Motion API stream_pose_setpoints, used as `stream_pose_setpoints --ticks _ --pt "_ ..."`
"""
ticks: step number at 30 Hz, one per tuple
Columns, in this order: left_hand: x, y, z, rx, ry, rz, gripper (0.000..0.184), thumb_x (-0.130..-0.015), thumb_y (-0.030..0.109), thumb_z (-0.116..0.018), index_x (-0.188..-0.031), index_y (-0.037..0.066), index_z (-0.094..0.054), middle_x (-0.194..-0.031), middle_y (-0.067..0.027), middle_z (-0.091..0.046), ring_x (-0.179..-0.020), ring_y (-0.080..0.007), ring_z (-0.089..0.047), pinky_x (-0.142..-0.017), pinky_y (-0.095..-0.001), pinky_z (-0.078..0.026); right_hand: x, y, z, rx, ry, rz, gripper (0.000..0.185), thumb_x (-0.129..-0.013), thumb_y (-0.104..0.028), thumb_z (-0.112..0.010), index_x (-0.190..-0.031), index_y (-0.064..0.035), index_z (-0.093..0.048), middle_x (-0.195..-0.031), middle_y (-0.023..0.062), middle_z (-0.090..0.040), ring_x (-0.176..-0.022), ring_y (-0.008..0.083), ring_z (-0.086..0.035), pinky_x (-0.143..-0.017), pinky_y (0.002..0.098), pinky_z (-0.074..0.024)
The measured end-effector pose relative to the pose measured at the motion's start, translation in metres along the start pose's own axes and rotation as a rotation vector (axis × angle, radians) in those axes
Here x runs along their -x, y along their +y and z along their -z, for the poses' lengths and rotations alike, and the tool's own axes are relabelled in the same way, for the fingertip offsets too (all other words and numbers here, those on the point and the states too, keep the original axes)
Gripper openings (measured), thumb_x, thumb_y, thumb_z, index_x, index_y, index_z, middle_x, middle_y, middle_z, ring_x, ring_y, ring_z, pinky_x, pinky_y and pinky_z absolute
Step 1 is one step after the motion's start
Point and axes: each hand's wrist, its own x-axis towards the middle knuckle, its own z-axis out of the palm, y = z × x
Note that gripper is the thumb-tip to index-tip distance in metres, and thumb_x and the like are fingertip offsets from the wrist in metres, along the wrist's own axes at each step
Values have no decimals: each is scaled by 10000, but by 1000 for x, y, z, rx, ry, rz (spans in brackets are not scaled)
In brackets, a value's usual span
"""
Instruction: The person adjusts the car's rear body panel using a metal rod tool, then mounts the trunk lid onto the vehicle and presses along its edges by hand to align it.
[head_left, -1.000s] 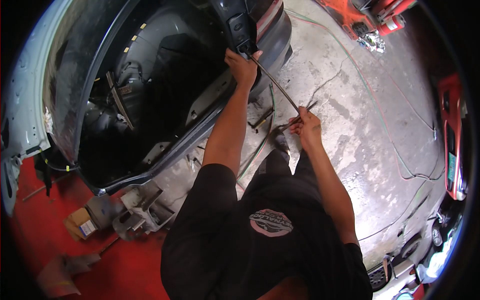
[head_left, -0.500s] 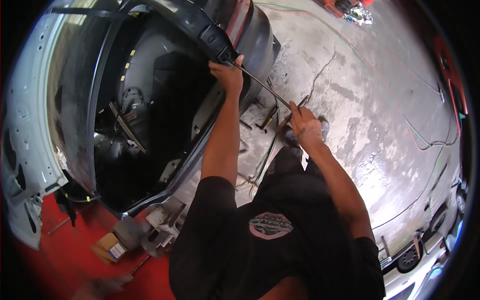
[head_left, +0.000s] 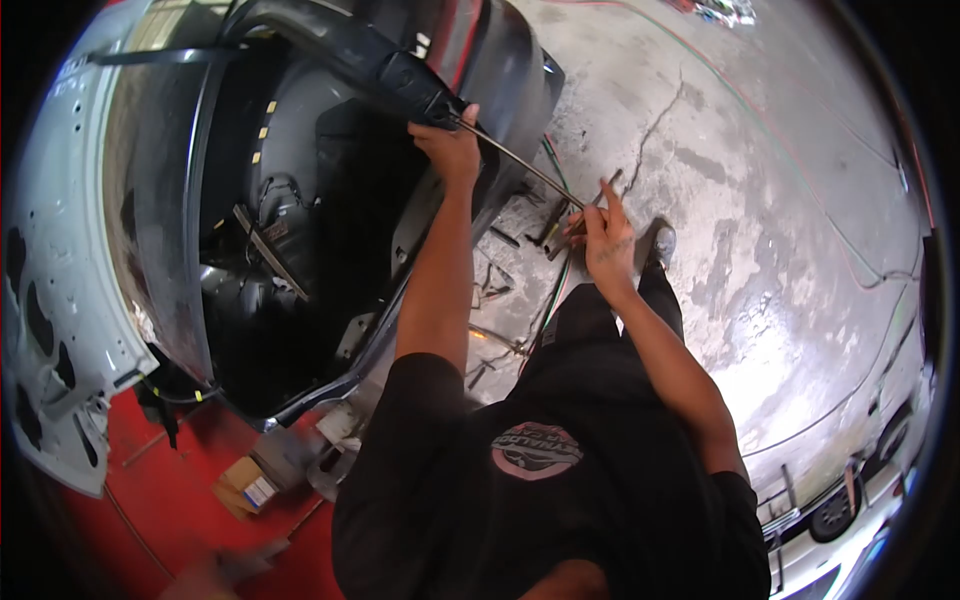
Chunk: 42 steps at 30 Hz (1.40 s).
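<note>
At the far left of the garage, a dark car body (head_left: 500,70) with an open trunk space (head_left: 345,190) sits beside the person's arms. The left hand (head_left: 450,150) has its grip closed around the end of a dark panel (head_left: 405,78), fingers on the left side and thumb on the right. A thin metal rod (head_left: 520,163) slants from beside that thumb, near and to the right, down to the right hand (head_left: 608,245). The right hand's grip is closed on the rod's near end, with one finger pointing away, next to a dark crossing bar (head_left: 616,182).

Beneath and between the hands, several hand tools (head_left: 492,284) lie on the grey concrete floor (head_left: 740,225). A red and green hose (head_left: 760,108) curves across the floor on the right. To the left stands a pale metal body panel (head_left: 60,260). At the near left, a cardboard box (head_left: 240,484) with a white label sits on a red surface (head_left: 150,500). At the near right is part of a white car (head_left: 875,512) with a dark wheel (head_left: 832,515).
</note>
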Motion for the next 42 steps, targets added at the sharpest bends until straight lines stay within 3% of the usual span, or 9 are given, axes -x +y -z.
stream_pose_setpoints --ticks 4,7,11,13,22,30,36,39,42 --pt "2 4 -3 -74 35 82 1049 -691 469 -874 -1309 -118 -263 -1208 -360 -467 -1154 -491 -501 -973 -514 -423 -2 0 19 756 -70 645 414 -978 -94 -510 -1368 44 -494 -894 119 -693 -791 181 -679 -644 316 -543" --pt "2 10 2 11 -64 209 1167 -697 532 -842 -1417 -107 -183 -1338 -340 -377 -1225 -457 -460 -1048 -487 -389 -15 8 20 938 -191 611 432 -959 -224 -566 -1298 43 -543 -847 190 -675 -791 377 -666 -703 380 -536" --pt "2 11 7 132 -52 223 1086 -625 431 -904 -1353 -81 -283 -1348 -313 -358 -1249 -449 -436 -1040 -462 -394 -41 47 49 -358 -511 -493 467 -1013 -406 -532 -1121 42 -606 -815 78 -622 -730 218 -651 -620 342 -524" --pt "3 13 4 70 30 197 1099 -612 394 -914 -1376 -63 -271 -1360 -289 -357 -1259 -449 -433 -1043 -471 -394 -38 23 40 -360 -467 -516 495 -1022 -430 -511 -1089 52 -600 -808 54 -586 -700 168 -634 -611 300 -539" --pt "1 3 -11 2 63 89 1153 -610 426 -902 -1386 -100 -230 -1334 -270 -380 -1307 -422 -346 -1017 -497 -432 5 -35 -4 -16 51 -167 726 -973 -129 -611 -1528 -5 -160 -944 178 -645 -759 243 -691 -681 348 -617" --pt "1 3 -10 49 70 81 1134 -601 414 -908 -1356 -104 -239 -1300 -275 -392 -1277 -427 -363 -1005 -497 -448 8 -11 13 971 -220 619 545 -901 -48 -609 -1420 8 -450 -1061 177 -590 -940 311 -617 -793 395 -504" --pt "3 1 -13 59 70 65 1140 -608 401 -907 -1375 -100 -230 -1339 -292 -367 -1308 -439 -341 -1033 -490 -429 -5 8 16 712 -329 519 431 -990 -265 -580 -1274 58 -543 -726 90 -527 -660 234 -552 -630 385 -469" --pt "2 -2 -8 106 20 92 1143 -617 403 -906 -1391 -89 -224 -1379 -301 -337 -1336 -443 -319 -1067 -484 -396 -14 2 19 -104 -369 -343 522 -1042 -408 -466 -1219 71 -576 -653 35 -468 -600 149 -508 -561 322 -440" --pt "-2 1 -4 145 -17 180 1165 -611 422 -912 -1401 -84 -222 -1399 -308 -311 -1326 -437 -336 -1080 -480 -370 -20 4 18 17 -338 -346 581 -1046 -455 -428 -1209 78 -592 -732 22 -517 -642 108 -543 -575 240 -476"
